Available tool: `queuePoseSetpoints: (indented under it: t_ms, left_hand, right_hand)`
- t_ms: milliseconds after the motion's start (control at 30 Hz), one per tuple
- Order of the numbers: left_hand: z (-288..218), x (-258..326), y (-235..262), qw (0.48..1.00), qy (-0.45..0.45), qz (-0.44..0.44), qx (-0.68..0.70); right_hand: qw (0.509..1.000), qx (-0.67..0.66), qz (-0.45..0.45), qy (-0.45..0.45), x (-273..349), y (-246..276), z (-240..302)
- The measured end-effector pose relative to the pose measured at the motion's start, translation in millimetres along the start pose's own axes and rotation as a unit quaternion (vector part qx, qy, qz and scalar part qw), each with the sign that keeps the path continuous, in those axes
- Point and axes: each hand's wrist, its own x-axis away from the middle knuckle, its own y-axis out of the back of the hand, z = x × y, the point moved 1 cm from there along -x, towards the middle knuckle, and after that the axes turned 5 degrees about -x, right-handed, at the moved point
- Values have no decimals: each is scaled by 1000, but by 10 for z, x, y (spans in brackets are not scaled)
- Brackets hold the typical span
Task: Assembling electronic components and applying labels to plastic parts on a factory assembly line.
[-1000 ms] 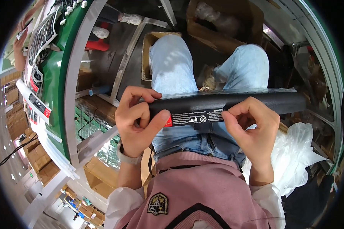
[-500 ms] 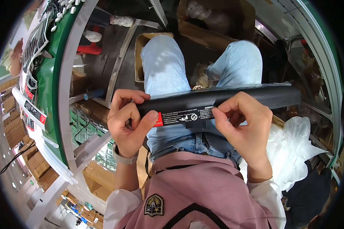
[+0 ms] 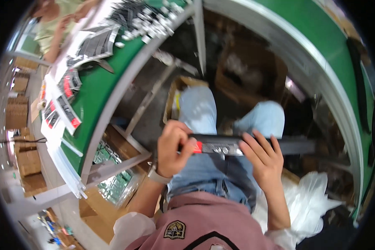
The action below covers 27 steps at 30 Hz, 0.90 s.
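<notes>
Across my lap lies a long black bar [image 3: 298,146], roughly level. A black label strip [image 3: 216,148] with a red end and white printing runs along its near side. My left hand [image 3: 171,151] is closed round the bar's left end, the thumb beside the red part of the label. My right hand [image 3: 263,160] rests on the bar right of its middle, with fingers stretched and spread across it at the label's right end. Its thumb is not clearly seen. The picture is somewhat blurred.
At left, a green table [image 3: 93,110] bears label sheets [image 3: 73,112], white small parts [image 3: 150,25] and black pieces. Another person's arm [image 3: 56,48] is beyond it. A green bench [image 3: 341,62] curves round the right. A white plastic bag [image 3: 306,204] lies low right; a cardboard box [image 3: 169,104] stands by my leg.
The view has swung, showing more of both tables. My right hand went from a pinch at the label's right end to spread fingers over the bar. My left hand keeps its hold.
</notes>
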Motion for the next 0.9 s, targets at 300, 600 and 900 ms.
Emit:
queuePoseSetpoints:
  t_ms: [300, 600, 900]
  left_hand:
    - [-248, 100, 655, 973, -127, 25, -191]
    - [-72, 516, 1624, 910, 210, -281, -222]
    - [712, -743, 1922, 877, 292, -293, 246]
  right_hand:
    - [978, 56, -147, 139, -506, 488, 520]
    - [946, -112, -181, 245, -648, 484, 739]
    - [973, -12, -225, 46, -229, 364, -410]
